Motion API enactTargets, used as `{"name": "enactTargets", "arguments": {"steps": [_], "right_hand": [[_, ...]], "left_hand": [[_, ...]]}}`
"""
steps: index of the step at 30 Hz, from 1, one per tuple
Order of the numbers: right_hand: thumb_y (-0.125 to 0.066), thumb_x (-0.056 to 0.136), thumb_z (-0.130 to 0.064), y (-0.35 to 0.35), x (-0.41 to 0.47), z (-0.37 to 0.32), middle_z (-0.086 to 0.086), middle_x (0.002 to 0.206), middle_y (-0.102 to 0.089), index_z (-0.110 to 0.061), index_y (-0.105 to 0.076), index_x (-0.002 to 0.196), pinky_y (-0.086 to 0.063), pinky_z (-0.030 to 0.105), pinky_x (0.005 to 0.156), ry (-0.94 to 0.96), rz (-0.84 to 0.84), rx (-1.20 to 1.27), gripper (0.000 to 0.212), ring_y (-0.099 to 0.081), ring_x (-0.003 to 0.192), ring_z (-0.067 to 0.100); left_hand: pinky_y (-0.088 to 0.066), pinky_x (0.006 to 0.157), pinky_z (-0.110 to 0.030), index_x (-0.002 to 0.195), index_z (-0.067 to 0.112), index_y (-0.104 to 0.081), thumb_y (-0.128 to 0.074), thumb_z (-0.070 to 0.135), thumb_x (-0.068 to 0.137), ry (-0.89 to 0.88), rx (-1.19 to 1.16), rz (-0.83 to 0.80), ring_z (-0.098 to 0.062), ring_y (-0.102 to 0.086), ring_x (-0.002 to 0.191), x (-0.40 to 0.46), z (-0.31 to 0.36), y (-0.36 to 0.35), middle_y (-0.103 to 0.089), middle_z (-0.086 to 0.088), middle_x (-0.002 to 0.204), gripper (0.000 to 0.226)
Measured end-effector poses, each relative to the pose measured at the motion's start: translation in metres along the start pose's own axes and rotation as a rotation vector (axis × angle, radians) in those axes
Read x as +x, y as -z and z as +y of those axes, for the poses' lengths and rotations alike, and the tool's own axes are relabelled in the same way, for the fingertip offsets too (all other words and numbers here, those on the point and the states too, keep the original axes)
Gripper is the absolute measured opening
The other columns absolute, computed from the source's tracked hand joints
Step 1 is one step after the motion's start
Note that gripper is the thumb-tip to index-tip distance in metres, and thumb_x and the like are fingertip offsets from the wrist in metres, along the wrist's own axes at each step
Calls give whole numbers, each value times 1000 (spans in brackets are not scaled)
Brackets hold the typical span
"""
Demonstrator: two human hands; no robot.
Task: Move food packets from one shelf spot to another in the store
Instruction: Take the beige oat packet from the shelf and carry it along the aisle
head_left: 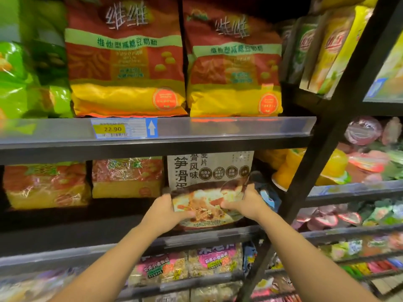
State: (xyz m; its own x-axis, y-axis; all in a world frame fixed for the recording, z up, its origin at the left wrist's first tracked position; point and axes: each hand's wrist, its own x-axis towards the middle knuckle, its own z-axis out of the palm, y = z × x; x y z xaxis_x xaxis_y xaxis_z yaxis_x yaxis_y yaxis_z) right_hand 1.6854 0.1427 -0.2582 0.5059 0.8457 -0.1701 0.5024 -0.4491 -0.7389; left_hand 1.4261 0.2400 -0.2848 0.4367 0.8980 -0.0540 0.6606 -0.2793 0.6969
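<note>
Mid-transfer, by the look of it: left hand (168, 211) and right hand (242, 201) both have fingers clamped on the lower edges of a cream food packet (209, 184) standing on the middle shelf (130, 240); whether it is arriving or leaving cannot be told. Its print shows 笋, 滑, 骨风味. Above the fingers, two red-yellow bags (126, 59) read 维维 and 豆奶粉, over a price tag (112, 129) marked 22.90.

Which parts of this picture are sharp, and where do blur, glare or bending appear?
Head view: the price tag and the white packet held in both hands read fairly sharp; the outer edges smear, especially bottom left; the clear shelf strip catches glare; the black upright leans from wide-angle distortion.
</note>
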Motion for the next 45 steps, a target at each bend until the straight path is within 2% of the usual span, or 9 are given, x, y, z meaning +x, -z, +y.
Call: {"name": "enactTargets", "arguments": {"steps": [7, 12, 17, 20, 24, 27, 30, 38, 45], "right_hand": [[-96, 65, -46, -13, 12, 24, 11, 164, -34, -10, 12, 162, -40, 45, 117, 17, -57, 115, 149, -40, 147, 32], [-95, 65, -53, -18, 19, 32, 8, 150, -52, -9, -18, 156, -48, 49, 110, 33, -32, 104, 127, -53, 135, 31], [-92, 71, -51, -23, 25, 32, 7, 137, -62, -13, -47, 141, -50, 48, 107, 94, -30, 48, 91, -60, 126, 27], [-89, 73, -54, -24, 29, 34, 6, 135, -61, -15, -51, 138, -51, 44, 105, 120, -25, 3, 85, -61, 122, 24], [-88, 74, -55, -27, 33, 40, 4, 136, -60, -17, -52, 140, -51, 44, 105, 167, 1, -19, 84, -60, 123, 23], [-88, 75, -51, -32, 34, 43, 3, 135, -62, -17, -52, 139, -51, 40, 102, 206, 35, -4, 81, -61, 122, 23], [-87, 77, -51, -35, 35, 47, -1, 128, -66, -19, -53, 137, -49, 34, 92, 248, 65, -7, 76, -62, 115, 19], [-86, 76, -54, -39, 34, 53, -6, 124, -67, -21, -56, 133, -51, 35, 91, 294, 102, 37, 73, -64, 112, 17], [-83, 81, -52, -25, 27, 40, -2, 128, -70, -21, -61, 136, -52, 46, 105, 345, 54, 27, 67, -65, 118, 20]], "left_hand": [[-46, 63, -3, 102, 41, -43, -98, 32, 66, 11, -274, 61, 22, -58, 83, -4, 5, -23, -56, 28, 103, 66], [-41, 93, -18, 140, 39, -22, -92, 31, 77, -13, -350, 79, 8, -53, 103, -5, 5, -39, -44, 37, 117, 94], [-41, 90, -13, 140, 34, -31, -86, 32, 84, -58, -327, 56, -2, -53, 116, 2, 0, -44, -49, 33, 120, 78], [-45, 86, -12, 134, 26, -40, -83, 34, 86, -87, -271, 51, -5, -57, 114, 8, -4, -47, -56, 23, 118, 65], [-53, 98, -37, 123, 22, -47, -80, 35, 88, -145, -193, 82, -15, -62, 115, 12, -9, -52, -64, 2, 122, 50], [-55, 90, -32, 118, 24, -48, -80, 35, 89, -179, -175, 106, -13, -63, 111, 13, -11, -54, -63, 6, 116, 45], [-51, 82, -23, 119, 24, -47, -80, 36, 89, -192, -185, 112, -10, -62, 110, 11, -13, -56, -62, 9, 116, 46], [-53, 102, -45, 137, 15, -40, -77, 44, 89, -173, -166, 97, -21, -60, 120, 7, -12, -54, -61, -2, 131, 67], [-47, 60, -15, 112, 22, -43, -81, 46, 85, -147, -220, 182, -1, -60, 89, 7, -7, -46, -61, 12, 101, 53]]}}
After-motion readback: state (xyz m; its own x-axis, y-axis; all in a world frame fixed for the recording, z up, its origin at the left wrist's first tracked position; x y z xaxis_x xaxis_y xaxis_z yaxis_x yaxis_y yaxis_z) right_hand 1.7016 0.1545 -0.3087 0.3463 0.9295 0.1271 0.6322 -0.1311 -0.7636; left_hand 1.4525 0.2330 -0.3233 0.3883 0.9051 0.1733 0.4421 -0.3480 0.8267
